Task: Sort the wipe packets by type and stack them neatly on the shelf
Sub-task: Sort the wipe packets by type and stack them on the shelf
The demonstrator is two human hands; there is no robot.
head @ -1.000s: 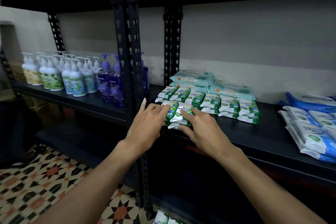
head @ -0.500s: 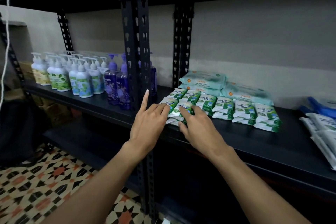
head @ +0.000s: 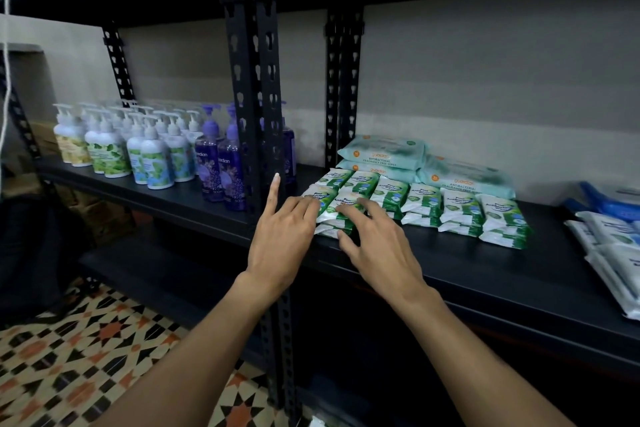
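Observation:
Small green-and-white pine antibacterial wipe packets (head: 460, 211) lie in low stacks in a row on the black shelf (head: 485, 263). One more stack of the same packets (head: 334, 210) sits in front of the row's left end, near the shelf edge. My left hand (head: 280, 239) touches that stack's left side, its index finger raised and pointing up. My right hand (head: 377, 246) rests spread on top of the stack, thumb against its front edge. Larger teal wipe packs (head: 384, 152) are stacked behind the row.
A black slotted upright (head: 256, 114) stands just left of my left hand. Past it are white pump bottles (head: 138, 152) and purple bottles (head: 214, 163). Blue-and-white wipe packets (head: 613, 243) lie at the shelf's right end. Patterned floor tiles (head: 69, 357) show below.
Both hands have stayed on the front stack and nudged it back, closer to the row behind. The view has shifted a little to the left.

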